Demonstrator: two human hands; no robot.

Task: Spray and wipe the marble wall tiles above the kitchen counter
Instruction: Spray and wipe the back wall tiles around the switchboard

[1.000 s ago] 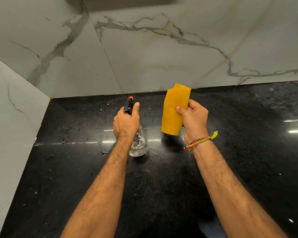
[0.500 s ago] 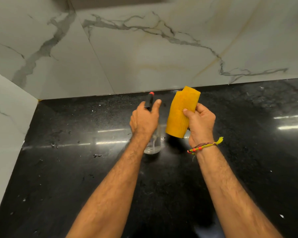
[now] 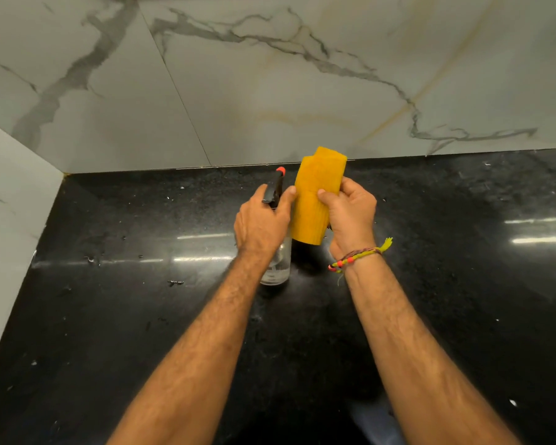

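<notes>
My left hand (image 3: 260,224) grips a clear spray bottle (image 3: 278,268) with a black head and an orange-red nozzle tip, held above the black counter. My right hand (image 3: 350,213) holds a folded yellow cloth (image 3: 316,194) upright, right beside the bottle. The left fingertips touch the cloth's left edge. The white marble wall tiles (image 3: 270,91) with grey and tan veins rise behind the counter, a little beyond both hands.
The glossy black counter (image 3: 142,316) is speckled with droplets and crumbs. A second marble wall (image 3: 10,220) closes the left side and meets the back wall in a corner. A beaded thread bracelet (image 3: 357,256) sits on my right wrist.
Both hands have drifted rightward in view and closer together. The bottle and cloth now sit side by side, with the left fingers touching the cloth.
</notes>
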